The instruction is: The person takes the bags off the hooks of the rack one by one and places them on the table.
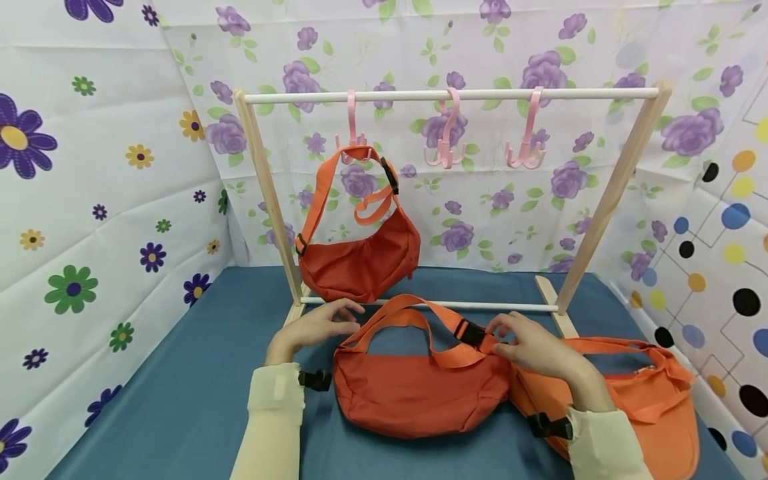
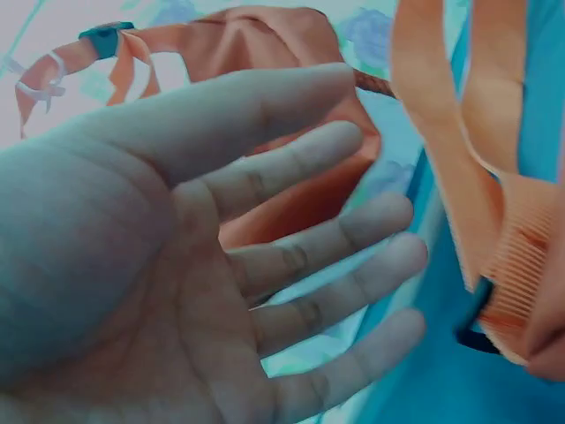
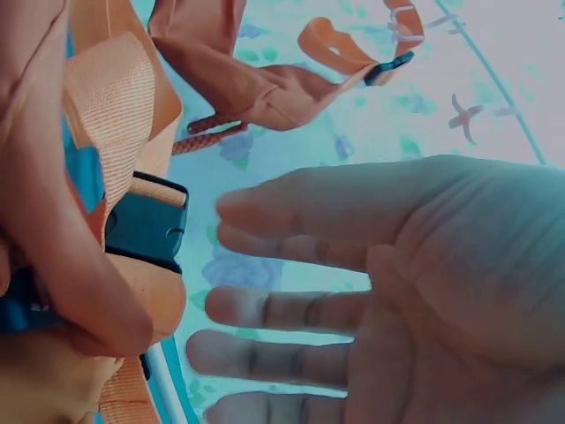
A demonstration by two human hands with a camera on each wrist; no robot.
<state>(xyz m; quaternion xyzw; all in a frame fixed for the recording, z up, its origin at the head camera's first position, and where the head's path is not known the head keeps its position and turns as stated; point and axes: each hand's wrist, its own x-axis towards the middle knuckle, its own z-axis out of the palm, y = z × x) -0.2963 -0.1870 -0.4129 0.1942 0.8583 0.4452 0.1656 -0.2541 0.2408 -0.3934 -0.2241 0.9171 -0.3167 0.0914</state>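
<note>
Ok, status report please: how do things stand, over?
Left grip and right grip empty. Red bag lying between them. Orange bag crowding its right end.

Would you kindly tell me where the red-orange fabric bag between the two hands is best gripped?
Probably at the top of its orange webbing strap, coming from above: the strap arches beyond the bag's upper edge, leaving an open loop, with the black plastic buckle off to the right.

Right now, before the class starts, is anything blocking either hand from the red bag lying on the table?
Nothing visible is. The left hand is beside the left end of the red bag, and the right hand is near its black buckle. The orange bag lies off to the right, not between.
</note>
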